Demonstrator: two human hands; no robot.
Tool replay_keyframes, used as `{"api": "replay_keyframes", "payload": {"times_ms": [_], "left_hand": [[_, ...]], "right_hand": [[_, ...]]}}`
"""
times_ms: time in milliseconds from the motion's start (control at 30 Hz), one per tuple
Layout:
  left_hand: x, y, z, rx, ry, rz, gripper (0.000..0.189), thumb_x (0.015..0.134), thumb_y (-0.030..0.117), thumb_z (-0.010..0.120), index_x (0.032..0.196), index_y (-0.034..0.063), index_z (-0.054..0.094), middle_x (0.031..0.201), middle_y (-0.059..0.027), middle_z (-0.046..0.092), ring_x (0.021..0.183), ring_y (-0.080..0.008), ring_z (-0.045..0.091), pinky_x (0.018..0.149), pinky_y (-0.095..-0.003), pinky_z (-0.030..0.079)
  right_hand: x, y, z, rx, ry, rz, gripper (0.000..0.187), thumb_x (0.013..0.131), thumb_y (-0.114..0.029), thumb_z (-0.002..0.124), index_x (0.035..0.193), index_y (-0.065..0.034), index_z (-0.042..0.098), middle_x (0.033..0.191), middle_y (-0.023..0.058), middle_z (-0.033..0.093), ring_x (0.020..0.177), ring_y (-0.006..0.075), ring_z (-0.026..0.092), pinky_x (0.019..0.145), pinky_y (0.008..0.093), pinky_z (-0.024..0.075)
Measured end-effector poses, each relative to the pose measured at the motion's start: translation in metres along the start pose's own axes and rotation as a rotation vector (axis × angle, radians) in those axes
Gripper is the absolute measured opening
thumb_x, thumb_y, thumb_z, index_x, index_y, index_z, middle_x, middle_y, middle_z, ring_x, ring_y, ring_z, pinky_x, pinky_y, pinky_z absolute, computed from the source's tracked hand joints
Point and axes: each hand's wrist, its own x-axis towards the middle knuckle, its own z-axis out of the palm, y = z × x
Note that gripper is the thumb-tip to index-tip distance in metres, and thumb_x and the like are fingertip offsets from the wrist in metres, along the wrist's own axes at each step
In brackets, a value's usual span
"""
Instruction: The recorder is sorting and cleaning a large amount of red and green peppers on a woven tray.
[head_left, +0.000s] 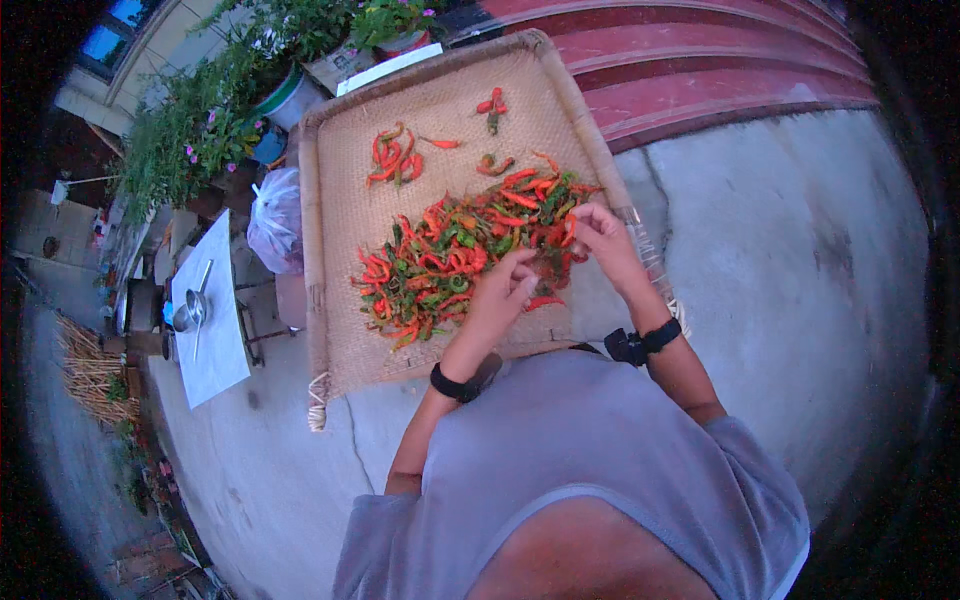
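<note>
A heap of red and green chili peppers (450, 255) lies on a large woven tray (341, 225) with a raised rim. My right hand (600, 232) pinches a red chili pepper (570, 229) at the heap's right end. Just left of it, my left hand (510, 289) hovers over or touches the heap's near edge, its fingers curled and apart; I see nothing held in them. Farther up the tray are a small pile of red peppers (391, 157), a little group of red peppers (491, 105) and a few single ones.
Left of the tray stands a tied plastic bag (276, 225). A white-topped table (217, 330) beyond it holds a metal ladle (196, 304). Potted flowering plants (217, 127) line the upper left. Red steps (705, 67) rise at the upper right, beside the concrete floor (780, 225).
</note>
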Motion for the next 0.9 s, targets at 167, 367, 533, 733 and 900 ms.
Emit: {"api": "replay_keyframes", "payload": {"times_ms": [167,367,533,733,900], "left_hand": [[0.012,0.001,0.019,0.082,0.212,0.064,0.039,0.087,0.010,0.054,0.123,0.0024,0.043,0.081,-0.0027,0.053,0.068,-0.0090,0.052,0.059,-0.0238,0.045],[0.018,0.010,0.025,0.206,0.291,0.158,0.033,0.084,0.013,0.059,0.115,0.0029,0.051,0.082,-0.0056,0.051,0.075,-0.0136,0.052,0.065,-0.0272,0.044],[0.022,-0.001,0.018,0.185,0.249,0.156,0.022,0.085,0.014,0.058,0.103,0.0016,0.059,0.081,-0.0056,0.051,0.074,-0.0148,0.051,0.066,-0.0283,0.043],[0.024,0.010,0.009,0.085,0.129,0.141,0.019,0.088,0.017,0.054,0.095,0.0008,0.061,0.077,-0.0057,0.052,0.070,-0.0133,0.051,0.065,-0.0264,0.043],[0.024,-0.002,0.003,0.134,0.182,0.187,0.026,0.093,0.025,0.045,0.097,0.0034,0.059,0.069,-0.0018,0.050,0.062,-0.0093,0.048,0.058,-0.0235,0.041]], "right_hand": [[-0.003,-0.007,0.001,0.463,-0.045,0.051,0.011,0.087,-0.015,0.056,0.094,-0.0072,0.051,0.078,0.0006,0.057,0.073,0.0122,0.060,0.067,0.0258,0.0498],[-0.004,-0.021,-0.007,0.611,-0.130,0.010,0.009,0.088,-0.013,0.054,0.093,-0.0068,0.049,0.084,0.0043,0.059,0.075,0.0154,0.062,0.071,0.0297,0.0521],[0.001,-0.023,-0.003,0.716,-0.100,0.002,0.008,0.088,-0.013,0.053,0.094,-0.0077,0.050,0.085,0.0048,0.060,0.075,0.0159,0.062,0.069,0.0303,0.0528],[0.009,-0.013,-0.010,0.724,-0.035,0.049,0.009,0.088,-0.012,0.053,0.096,-0.0080,0.051,0.086,0.0054,0.061,0.075,0.0163,0.062,0.068,0.0309,0.0532],[0.011,-0.005,-0.005,0.716,-0.017,0.079,0.008,0.088,-0.012,0.053,0.095,-0.0077,0.052,0.085,0.0056,0.061,0.074,0.0159,0.062,0.068,0.0306,0.0532]]}}
